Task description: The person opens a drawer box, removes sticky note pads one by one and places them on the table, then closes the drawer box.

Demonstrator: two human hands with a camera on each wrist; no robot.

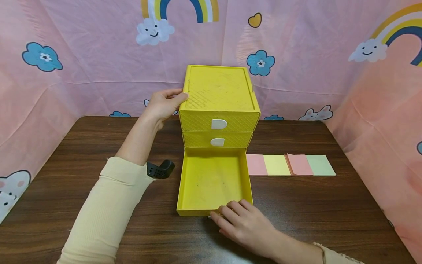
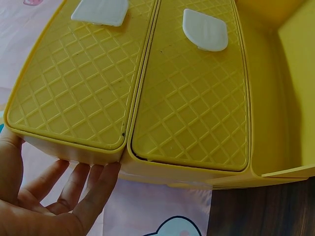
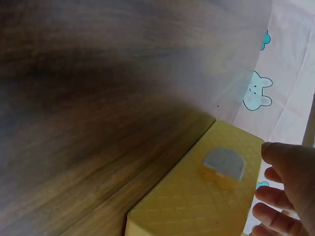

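A yellow plastic drawer cabinet (image 1: 219, 88) stands on the table, its lowest drawer (image 1: 211, 179) pulled out with nothing in it. The two drawers above are closed, each with a white tab handle (image 2: 205, 30). At the cabinet's upper left corner is my left hand (image 1: 165, 106); its thumb touches the top edge, while fairly straight fingers (image 2: 98, 194) press the side wall. My right hand (image 1: 248, 227) rests its loosely bent fingers along the lowest drawer's front rim. That drawer's white handle (image 3: 225, 163) sits below the fingertips, untouched in the right wrist view.
Several sticky note pads (image 1: 277, 165) in pink, yellow and green lie in a row right of the drawer. A pink patterned cloth (image 1: 290, 80) hangs behind the dark wooden table (image 1: 296, 205). A black wrist mount (image 1: 160, 169) sticks out from my left sleeve.
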